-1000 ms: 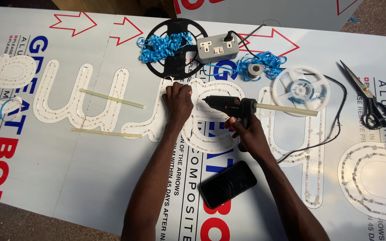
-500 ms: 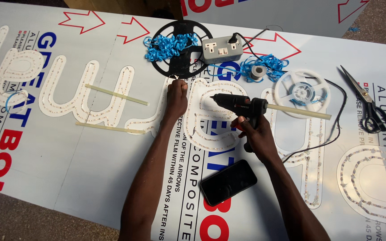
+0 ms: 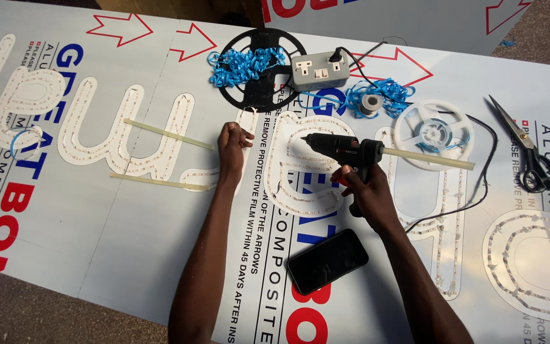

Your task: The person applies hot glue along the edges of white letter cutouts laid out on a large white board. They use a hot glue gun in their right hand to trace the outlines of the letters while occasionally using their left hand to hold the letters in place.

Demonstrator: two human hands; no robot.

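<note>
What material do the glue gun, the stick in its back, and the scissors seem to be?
Glue gun in right hand: matte black plastic, probably. Stick: translucent pale glue, waxy-looking. Scissors: grey metal blades, black handles, likely plastic.

Glue gun (image 3: 342, 148) grip: covered by the right hand (image 3: 369, 194).
Cut-out letters (image 3: 529, 267): cropped at right and left frame edges.
Both forearms: cut off at bottom edge.

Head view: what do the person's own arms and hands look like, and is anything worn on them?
Both arms are bare, with no sleeves in view. The left hand and right hand wear no gloves, and no rings, watch or bracelets are visible. Both forearms are slim and enter from the bottom edge of the frame.
</note>
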